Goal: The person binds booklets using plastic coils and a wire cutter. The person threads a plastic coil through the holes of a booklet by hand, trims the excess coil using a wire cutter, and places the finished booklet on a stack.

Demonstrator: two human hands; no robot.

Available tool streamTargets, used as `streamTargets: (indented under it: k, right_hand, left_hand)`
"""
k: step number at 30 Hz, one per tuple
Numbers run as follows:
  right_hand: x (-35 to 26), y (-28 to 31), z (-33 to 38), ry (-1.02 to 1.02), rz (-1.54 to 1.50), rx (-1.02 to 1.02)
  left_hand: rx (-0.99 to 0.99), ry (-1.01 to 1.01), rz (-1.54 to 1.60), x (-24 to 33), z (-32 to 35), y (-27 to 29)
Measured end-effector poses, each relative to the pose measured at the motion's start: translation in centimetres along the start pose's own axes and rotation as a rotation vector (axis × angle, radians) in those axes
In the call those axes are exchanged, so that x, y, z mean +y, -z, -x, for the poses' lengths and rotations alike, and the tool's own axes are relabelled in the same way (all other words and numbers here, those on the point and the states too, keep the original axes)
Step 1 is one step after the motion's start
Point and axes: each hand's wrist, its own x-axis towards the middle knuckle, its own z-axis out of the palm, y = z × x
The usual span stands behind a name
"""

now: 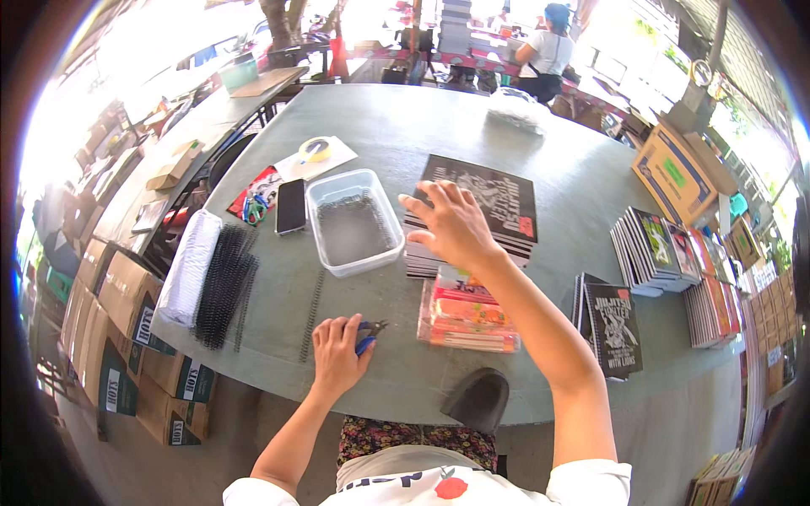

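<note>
My left hand (339, 354) rests low over the green table (371, 388), its fingers curled round a pair of blue-handled cutting pliers (366, 346) with the jaws pointing right. A thin black spiral binding coil (311, 316) lies just left of that hand. My right hand (454, 221) is raised with fingers spread and nothing in it, in front of a stack of large black-covered books (498, 202). Nearer to me, under the right forearm, sit small bundles of orange and pink booklets (468, 316). A clear plastic tub (359, 268) holding dark, fine contents stands between my hands.
At left lie black coils (224, 287), a white wrapped roll (192, 266), a phone (290, 207), scissors (255, 209) and a tape roll (315, 150). Spiral notebooks (614, 329) and book stacks (654, 253) stand right. A dark rounded object (478, 398) sits at the near edge. Someone (548, 55) stands far back.
</note>
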Motion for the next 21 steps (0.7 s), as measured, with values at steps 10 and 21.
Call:
streamTargets:
  k: [10, 21]
  right_hand:
    - [0.2, -2.1, 2.7, 0.022, 0.140, 0.008]
    - [-4.1, 11.0, 3.5, -0.097, -0.834, 0.732]
  left_hand:
    - [0.050, 0.082, 0.000, -0.1, -0.1, -0.1]
    - [0.054, 0.235, 1.653, 6.2, -10.4, 0.3]
